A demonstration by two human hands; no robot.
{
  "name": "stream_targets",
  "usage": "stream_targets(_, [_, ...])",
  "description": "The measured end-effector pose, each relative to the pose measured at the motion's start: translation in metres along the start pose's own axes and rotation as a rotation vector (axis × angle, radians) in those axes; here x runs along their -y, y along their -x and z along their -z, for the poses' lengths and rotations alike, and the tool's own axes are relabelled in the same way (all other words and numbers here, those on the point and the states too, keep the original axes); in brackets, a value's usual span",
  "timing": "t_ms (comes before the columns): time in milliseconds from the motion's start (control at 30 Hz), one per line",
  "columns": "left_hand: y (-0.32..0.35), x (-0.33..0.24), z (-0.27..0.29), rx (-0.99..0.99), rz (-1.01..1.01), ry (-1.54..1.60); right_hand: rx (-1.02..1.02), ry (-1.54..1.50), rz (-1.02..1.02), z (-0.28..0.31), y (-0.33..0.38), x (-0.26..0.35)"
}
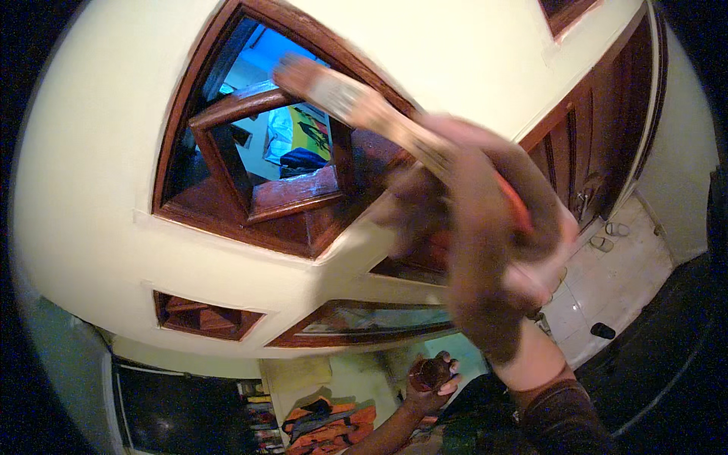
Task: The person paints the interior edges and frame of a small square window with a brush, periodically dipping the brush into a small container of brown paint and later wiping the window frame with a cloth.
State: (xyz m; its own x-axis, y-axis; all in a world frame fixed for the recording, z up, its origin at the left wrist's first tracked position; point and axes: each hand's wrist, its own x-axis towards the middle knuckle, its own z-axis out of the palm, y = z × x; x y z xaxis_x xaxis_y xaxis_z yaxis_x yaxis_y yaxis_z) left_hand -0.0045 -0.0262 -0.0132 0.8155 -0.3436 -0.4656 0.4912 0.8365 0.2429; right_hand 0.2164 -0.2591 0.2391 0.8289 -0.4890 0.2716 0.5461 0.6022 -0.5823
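The paintbrush (379, 117) was gripped by its wooden handle in the raised right hand (485, 227), which was blurred. Its bristles were pointed toward the upper left, in front of the upper part of the wooden window frame (235, 233); whether the wood was touched could not be determined. A tilted inner frame (221, 171) was set within the opening, below the bristles. A small container (429, 373) with dark reddish contents was held by the left hand (423, 400), fingers curled around it, well below the brush. The frame was surrounded by a cream wall (91, 144). A brown panelled door (572, 148) was positioned to the right, with slippers (609, 236) placed on the tiled floor (576, 318) nearby.
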Motion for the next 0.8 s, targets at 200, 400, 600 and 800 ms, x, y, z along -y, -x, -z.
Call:
stream_targets(200, [0.021,-0.001,-0.001,-0.169,-0.128,-0.054,-0.068,0.127,0.291,-0.081,-0.036,-0.031])
stream_targets(400, [0.032,0.008,-0.009,-0.418,-0.342,-0.001,-0.215,0.027,0.287,-0.124,-0.049,-0.032])
stream_targets(600, [0.059,-0.017,0.024,-0.375,-0.259,0.069,-0.326,0.011,0.256,-0.144,-0.050,-0.030])
stream_targets(800, [0.061,0.003,0.063,-0.446,-0.596,-0.786,-0.233,-0.171,0.002,-0.115,-0.037,-0.014])
